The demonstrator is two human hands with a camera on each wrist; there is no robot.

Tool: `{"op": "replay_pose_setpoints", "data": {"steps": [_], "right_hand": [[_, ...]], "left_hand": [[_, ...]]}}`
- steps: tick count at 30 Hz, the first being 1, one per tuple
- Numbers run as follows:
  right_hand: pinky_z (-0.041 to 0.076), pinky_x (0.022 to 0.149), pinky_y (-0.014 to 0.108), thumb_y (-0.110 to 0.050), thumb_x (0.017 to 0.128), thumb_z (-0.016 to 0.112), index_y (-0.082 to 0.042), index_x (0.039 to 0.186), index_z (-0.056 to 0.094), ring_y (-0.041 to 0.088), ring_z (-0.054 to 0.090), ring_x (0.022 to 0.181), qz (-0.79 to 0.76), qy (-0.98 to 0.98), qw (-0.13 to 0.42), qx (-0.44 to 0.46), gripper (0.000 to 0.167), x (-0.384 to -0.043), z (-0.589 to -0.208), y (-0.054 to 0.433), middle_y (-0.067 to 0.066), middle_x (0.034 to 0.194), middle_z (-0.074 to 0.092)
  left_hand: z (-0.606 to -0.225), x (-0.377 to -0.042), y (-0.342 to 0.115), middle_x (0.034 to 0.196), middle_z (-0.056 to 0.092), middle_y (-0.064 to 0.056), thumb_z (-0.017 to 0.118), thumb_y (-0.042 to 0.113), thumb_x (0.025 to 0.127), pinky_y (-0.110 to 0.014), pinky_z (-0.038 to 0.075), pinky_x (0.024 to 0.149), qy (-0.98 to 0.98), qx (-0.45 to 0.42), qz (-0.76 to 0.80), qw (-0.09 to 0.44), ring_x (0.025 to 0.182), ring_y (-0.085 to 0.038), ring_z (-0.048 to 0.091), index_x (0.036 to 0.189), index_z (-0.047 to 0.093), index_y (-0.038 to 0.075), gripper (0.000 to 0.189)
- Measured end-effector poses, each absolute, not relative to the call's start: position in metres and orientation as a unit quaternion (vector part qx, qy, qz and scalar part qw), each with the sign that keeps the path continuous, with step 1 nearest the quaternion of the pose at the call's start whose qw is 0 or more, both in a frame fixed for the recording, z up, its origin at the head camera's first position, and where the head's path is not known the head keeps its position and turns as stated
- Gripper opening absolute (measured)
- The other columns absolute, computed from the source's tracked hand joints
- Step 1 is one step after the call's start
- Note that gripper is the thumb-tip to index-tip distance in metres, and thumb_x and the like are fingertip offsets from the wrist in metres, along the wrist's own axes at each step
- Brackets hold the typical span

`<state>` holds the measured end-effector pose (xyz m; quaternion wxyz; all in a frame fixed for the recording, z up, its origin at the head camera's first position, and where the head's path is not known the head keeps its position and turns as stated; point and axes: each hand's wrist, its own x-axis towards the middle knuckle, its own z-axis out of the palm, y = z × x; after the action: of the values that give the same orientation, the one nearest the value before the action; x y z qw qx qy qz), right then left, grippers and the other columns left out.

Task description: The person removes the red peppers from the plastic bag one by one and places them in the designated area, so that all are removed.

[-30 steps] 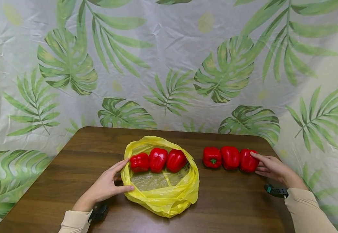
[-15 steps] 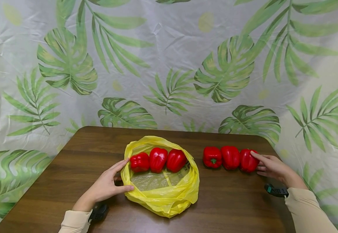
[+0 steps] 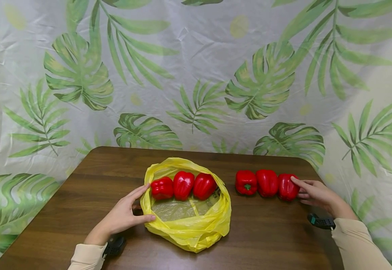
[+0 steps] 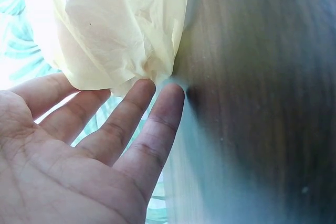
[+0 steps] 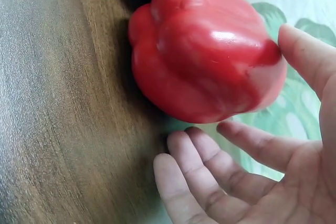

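Towards the left, my left hand [image 3: 125,212] rests against a yellow plastic bag [image 3: 196,234], its fingers and thumb spread at the rim. The bag stands with its mouth wide, and three red bell peppers [image 3: 183,185] lie in a row inside. In the left wrist view, fingertips [image 4: 142,88] meet the thin plastic bag [image 4: 118,30]. At the right, my right hand [image 3: 320,197] has its thumb on the rightmost bell pepper [image 3: 288,187] of a second row of three. The right wrist view shows the remaining fingers [image 5: 181,145] spread loosely just below this bell pepper [image 5: 205,51].
A middle bell pepper [image 3: 267,183] and a left one with a green stem, the stemmed bell pepper [image 3: 246,182], stand close beside the touched one. All lie on a dark wooden table [image 3: 266,232]. Behind the table hangs a leaf-patterned cloth [image 3: 196,67].
The rightmost bell pepper has turned slightly and shifted a touch nearer under my right hand. My left hand and the bag stay in place.
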<state>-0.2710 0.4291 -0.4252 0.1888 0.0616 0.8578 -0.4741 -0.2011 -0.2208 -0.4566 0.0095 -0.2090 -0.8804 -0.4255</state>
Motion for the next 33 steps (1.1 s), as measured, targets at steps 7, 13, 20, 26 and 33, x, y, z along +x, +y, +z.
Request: {"op": "replay_pose_setpoints", "data": {"steps": [7,13,20,26,33], "right_hand": [[0.056,0.111,0.053,-0.067,0.11,0.032,0.024,0.159,0.01,0.054,0.051,0.143,-0.437,0.88,0.173,0.071,0.106,-0.268,-0.415,0.427,0.046,0.161,0.033],[0.062,0.104,0.045,-0.064,0.11,0.038,0.021,0.159,0.022,0.05,0.059,0.134,-0.402,0.906,0.117,0.066,0.1,-0.267,-0.393,0.415,0.044,0.159,0.04],[0.062,0.075,0.026,-0.059,0.11,0.046,0.015,0.156,0.035,0.026,0.069,0.104,-0.37,0.927,0.05,0.034,0.088,-0.266,-0.371,0.389,0.041,0.14,0.057],[0.065,0.081,0.029,-0.06,0.109,0.05,0.01,0.156,0.04,0.027,0.072,0.112,-0.382,0.923,0.048,0.022,0.085,-0.264,-0.351,0.356,0.037,0.148,0.058],[0.065,0.086,0.029,-0.054,0.111,0.051,0.008,0.159,0.038,0.035,0.071,0.122,-0.416,0.906,0.078,-0.01,0.079,-0.266,-0.337,0.317,0.035,0.152,0.054]], "left_hand": [[-0.457,-0.202,-0.221,0.169,0.04,-0.027,0.094,0.037,0.084,-0.043,0.064,0.098,-0.88,-0.209,-0.427,0.008,0.146,-0.045,0.053,0.165,0.04,0.003,0.103],[-0.458,-0.202,-0.222,0.168,0.04,-0.027,0.094,0.037,0.084,-0.043,0.064,0.098,-0.88,-0.21,-0.426,0.011,0.145,-0.046,0.053,0.165,0.04,0.003,0.103],[-0.459,-0.202,-0.222,0.168,0.041,-0.026,0.094,0.038,0.083,-0.043,0.064,0.098,-0.882,-0.209,-0.421,0.012,0.145,-0.045,0.053,0.165,0.04,0.003,0.104],[-0.458,-0.202,-0.221,0.169,0.04,-0.026,0.094,0.039,0.083,-0.044,0.064,0.098,-0.882,-0.209,-0.422,0.01,0.146,-0.046,0.052,0.165,0.04,0.003,0.104],[-0.456,-0.202,-0.222,0.168,0.041,-0.027,0.094,0.037,0.084,-0.046,0.064,0.098,-0.88,-0.213,-0.425,0.013,0.145,-0.046,0.053,0.165,0.041,0.002,0.103]]}}
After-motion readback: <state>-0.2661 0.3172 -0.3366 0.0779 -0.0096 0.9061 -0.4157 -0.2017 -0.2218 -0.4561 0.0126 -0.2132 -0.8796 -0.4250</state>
